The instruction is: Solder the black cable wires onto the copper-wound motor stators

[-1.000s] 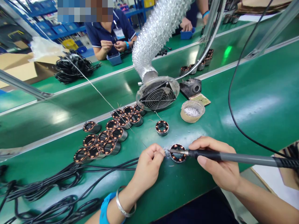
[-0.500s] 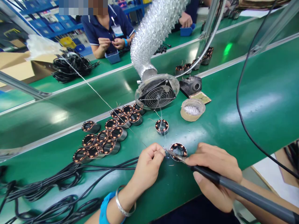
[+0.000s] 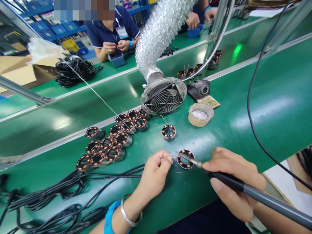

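My left hand (image 3: 156,172) is closed in a pinch, with a thin solder wire (image 3: 103,101) running down to it from the upper left. Tiny wire ends poke out by its fingertips. My right hand (image 3: 235,182) is wrapped round a soldering iron (image 3: 223,180) with a black and grey handle. The iron's tip passes over a stator ring with copper windings (image 3: 185,166), just right of my left fingertips and apart from them. Another wound stator (image 3: 168,138) sits a little farther back. Black cables (image 3: 117,174) reach to my left hand, where their ends are hidden.
Several stators (image 3: 123,139) stand grouped at left. A fume extractor (image 3: 164,99) with a foil duct hangs ahead. Behind right are a tub of silvery bits (image 3: 201,121) and an iron stand (image 3: 198,90). Cable coils (image 3: 68,211) lie front left. Co-workers sit across the bench.
My right hand has drawn the soldering iron back to the right, its tip leaving my left fingertips. The smoke there has gone. My left hand has stayed in place.
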